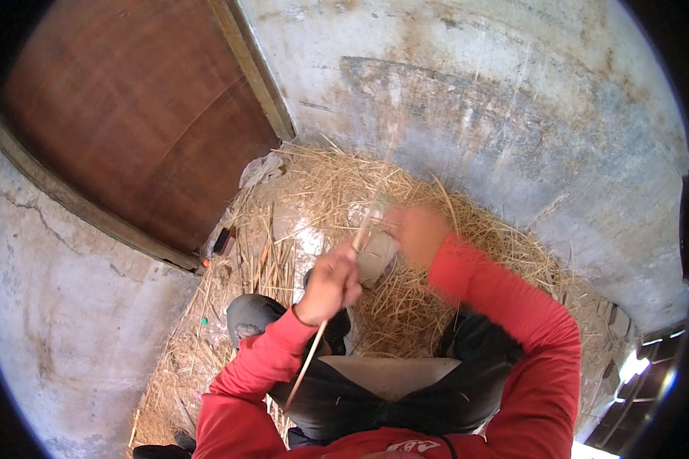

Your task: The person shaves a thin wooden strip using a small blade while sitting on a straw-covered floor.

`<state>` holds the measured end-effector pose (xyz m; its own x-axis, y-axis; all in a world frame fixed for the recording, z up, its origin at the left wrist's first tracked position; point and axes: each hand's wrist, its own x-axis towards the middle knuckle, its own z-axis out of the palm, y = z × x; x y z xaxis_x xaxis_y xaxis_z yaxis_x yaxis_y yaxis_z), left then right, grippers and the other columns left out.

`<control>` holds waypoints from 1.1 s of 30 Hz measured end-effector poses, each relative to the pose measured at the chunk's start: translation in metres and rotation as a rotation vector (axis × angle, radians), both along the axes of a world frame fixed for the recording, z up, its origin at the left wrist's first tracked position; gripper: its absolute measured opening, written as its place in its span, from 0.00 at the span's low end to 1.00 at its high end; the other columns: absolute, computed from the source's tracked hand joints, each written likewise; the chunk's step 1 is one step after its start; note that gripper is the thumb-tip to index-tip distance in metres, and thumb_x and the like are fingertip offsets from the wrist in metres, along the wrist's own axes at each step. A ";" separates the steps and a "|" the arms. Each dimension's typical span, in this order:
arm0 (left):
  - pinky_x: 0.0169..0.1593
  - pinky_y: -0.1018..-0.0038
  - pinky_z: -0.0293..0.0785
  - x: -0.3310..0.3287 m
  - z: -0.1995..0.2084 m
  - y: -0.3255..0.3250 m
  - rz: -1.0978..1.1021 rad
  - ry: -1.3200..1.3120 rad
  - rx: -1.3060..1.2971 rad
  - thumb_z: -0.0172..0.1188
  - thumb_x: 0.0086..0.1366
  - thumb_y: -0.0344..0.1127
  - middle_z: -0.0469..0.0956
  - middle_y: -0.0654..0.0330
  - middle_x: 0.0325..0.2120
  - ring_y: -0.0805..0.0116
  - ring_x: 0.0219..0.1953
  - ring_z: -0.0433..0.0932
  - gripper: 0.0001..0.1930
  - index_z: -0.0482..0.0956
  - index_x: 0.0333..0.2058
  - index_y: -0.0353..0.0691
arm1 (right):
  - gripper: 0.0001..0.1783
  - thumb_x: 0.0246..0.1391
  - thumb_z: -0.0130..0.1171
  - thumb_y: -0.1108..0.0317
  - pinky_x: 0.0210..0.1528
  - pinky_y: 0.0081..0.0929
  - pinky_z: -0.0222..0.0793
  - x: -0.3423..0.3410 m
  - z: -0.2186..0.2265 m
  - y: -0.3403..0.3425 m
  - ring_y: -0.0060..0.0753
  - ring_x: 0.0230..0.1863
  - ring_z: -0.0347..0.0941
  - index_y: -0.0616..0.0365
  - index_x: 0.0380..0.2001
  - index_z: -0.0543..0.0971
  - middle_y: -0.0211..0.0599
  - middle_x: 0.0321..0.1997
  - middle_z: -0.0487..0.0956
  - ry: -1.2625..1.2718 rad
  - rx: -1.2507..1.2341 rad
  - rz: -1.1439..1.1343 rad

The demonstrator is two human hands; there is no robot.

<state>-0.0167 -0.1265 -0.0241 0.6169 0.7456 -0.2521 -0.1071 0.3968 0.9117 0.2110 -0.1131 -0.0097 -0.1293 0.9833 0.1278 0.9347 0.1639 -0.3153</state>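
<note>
My left hand (329, 283) is closed around a thin, pale stalk (311, 357), which slants from my lap up past my fist. Just beyond that fist, the stalk's upper end is smeared by motion, with a greenish blur (382, 201) near the tip. My right hand (419, 233) is beside that upper end, too blurred to show its fingers or whether it holds anything. Below the two hands, a pale, flat block-like thing (377, 257) lies amid the straw, partly hidden by my left hand.
Loose straw (406, 306) covers the floor around my legs, with longer stalks (268, 264) at the left. A brown door panel (130, 107) and stained walls (497, 130) close in the corner. Near the door lie a crumpled pale bag (261, 170) and a small dark object (223, 241).
</note>
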 end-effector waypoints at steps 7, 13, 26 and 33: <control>0.19 0.80 0.47 -0.026 -0.003 -0.017 -0.169 -0.113 -0.033 0.45 0.79 0.46 0.50 0.73 0.16 0.82 0.14 0.46 0.25 0.62 0.68 0.42 | 0.26 0.71 0.46 0.50 0.35 0.49 0.70 0.136 0.026 0.005 0.58 0.31 0.78 0.66 0.42 0.77 0.61 0.28 0.78 0.308 0.392 -0.388; 0.21 0.81 0.48 -0.008 0.003 0.000 -0.087 -0.179 -0.044 0.41 0.80 0.41 0.48 0.73 0.17 0.81 0.16 0.45 0.23 0.60 0.70 0.42 | 0.23 0.69 0.48 0.50 0.29 0.48 0.68 0.049 0.038 -0.022 0.61 0.23 0.74 0.62 0.39 0.77 0.56 0.21 0.74 0.417 0.158 -0.108; 0.20 0.82 0.49 0.009 -0.020 0.007 0.026 -0.053 -0.070 0.45 0.79 0.37 0.52 0.72 0.17 0.81 0.16 0.47 0.23 0.62 0.69 0.44 | 0.28 0.68 0.45 0.45 0.35 0.57 0.72 -0.003 -0.001 -0.023 0.64 0.29 0.78 0.61 0.36 0.80 0.57 0.25 0.80 0.204 -0.097 0.174; 0.16 0.82 0.48 -0.029 -0.030 -0.022 -0.110 0.004 -0.132 0.45 0.79 0.40 0.53 0.72 0.15 0.81 0.12 0.47 0.22 0.64 0.67 0.42 | 0.31 0.71 0.39 0.42 0.40 0.54 0.73 0.063 -0.017 0.016 0.56 0.33 0.79 0.58 0.43 0.81 0.55 0.31 0.81 0.203 -0.121 -0.172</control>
<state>-0.0458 -0.1489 -0.0543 0.6916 0.6341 -0.3460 -0.0526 0.5220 0.8513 0.2744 -0.0971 -0.0272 0.0570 0.9983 0.0149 0.8615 -0.0417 -0.5060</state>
